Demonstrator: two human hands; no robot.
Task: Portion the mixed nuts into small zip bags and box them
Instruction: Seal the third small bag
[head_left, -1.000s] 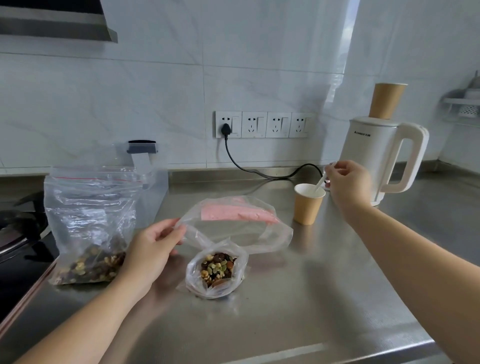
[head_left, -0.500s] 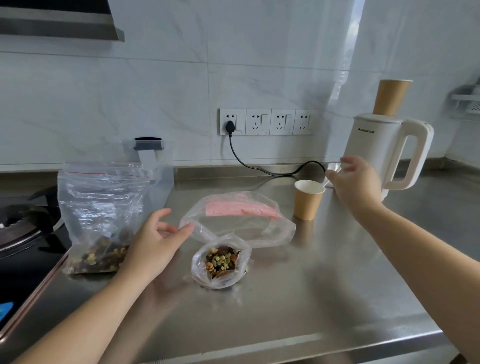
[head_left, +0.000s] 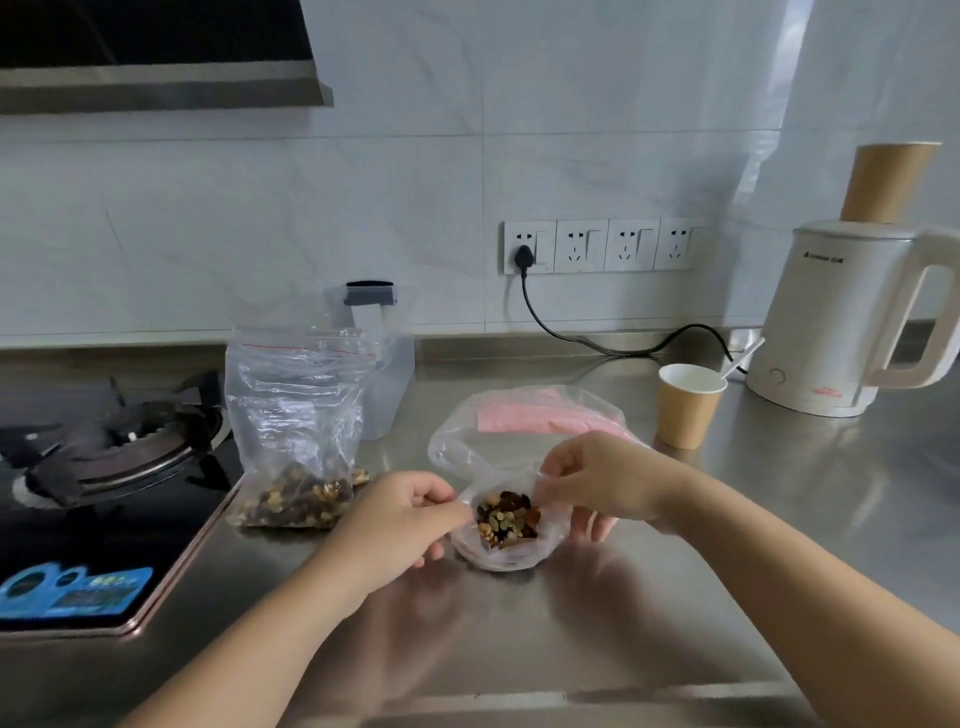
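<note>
A small clear zip bag (head_left: 506, 551) stands open on the steel counter, holding a portion of mixed nuts (head_left: 506, 517). My left hand (head_left: 400, 519) pinches its left rim and my right hand (head_left: 597, 480) pinches its right rim. Left of them stands a large clear zip bag (head_left: 296, 415) with mixed nuts in its bottom. Behind the small bag lies a clear bag of pink-topped zip bags (head_left: 540, 418). A clear plastic box (head_left: 387, 379) with a grey clasp stands behind the large bag.
A brown paper cup (head_left: 688, 408) with a white spoon stands right of centre. A white kettle (head_left: 852, 317) with a paper cup on its lid sits at the right, its cord plugged into the wall sockets (head_left: 602, 247). A gas hob (head_left: 98, 467) lies at left.
My right hand let go of the spoon in the paper cup and came back to the small bag. My left hand moved from the pink-topped bag's edge onto the small bag's rim.
</note>
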